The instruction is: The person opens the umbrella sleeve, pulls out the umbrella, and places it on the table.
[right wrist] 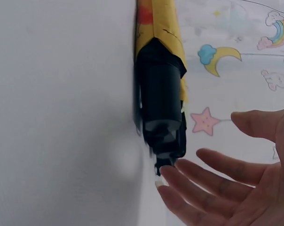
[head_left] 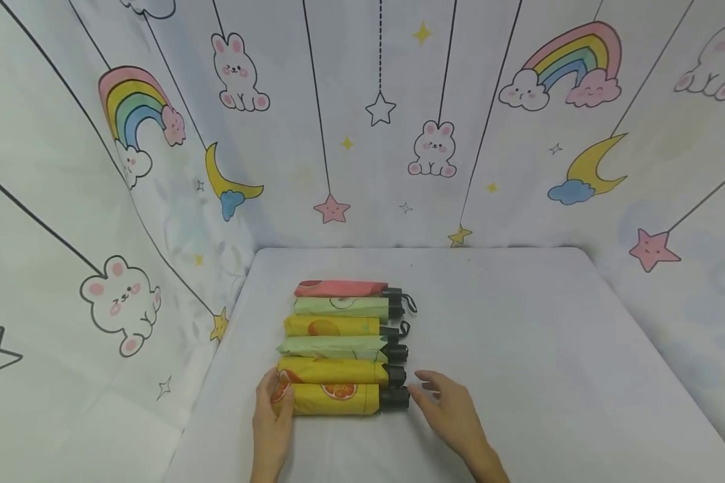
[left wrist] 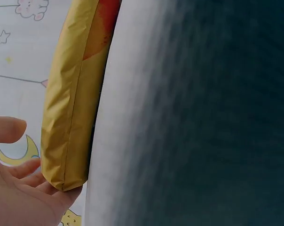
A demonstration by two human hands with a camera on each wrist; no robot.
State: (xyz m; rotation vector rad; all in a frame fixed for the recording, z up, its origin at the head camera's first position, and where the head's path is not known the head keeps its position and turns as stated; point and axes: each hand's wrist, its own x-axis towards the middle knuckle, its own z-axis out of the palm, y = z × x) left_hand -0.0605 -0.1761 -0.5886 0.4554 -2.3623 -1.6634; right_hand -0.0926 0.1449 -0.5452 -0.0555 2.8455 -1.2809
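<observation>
Several folded umbrellas lie side by side in a column, black handles to the right. Nearest is a yellow umbrella with orange-slice prints [head_left: 362,400]; behind it lie another yellow umbrella [head_left: 338,371], a green umbrella [head_left: 332,347], a yellow umbrella [head_left: 356,327], a green umbrella [head_left: 314,306] and a red umbrella [head_left: 344,288]. My left hand [head_left: 273,416] is at the left ends of the nearest two, its fingers against a yellow end and its thumb apart in the left wrist view. Fingers loosely extended, my right hand [head_left: 450,412] is just right of the nearest black handle [right wrist: 161,94], holding nothing.
All the umbrellas rest on a white table [head_left: 519,335], left of its middle. Its back edge meets a white curtain [head_left: 387,181] printed with rabbits, stars, moons and rainbows, which also encloses both sides. Wrist straps stick out from some handles.
</observation>
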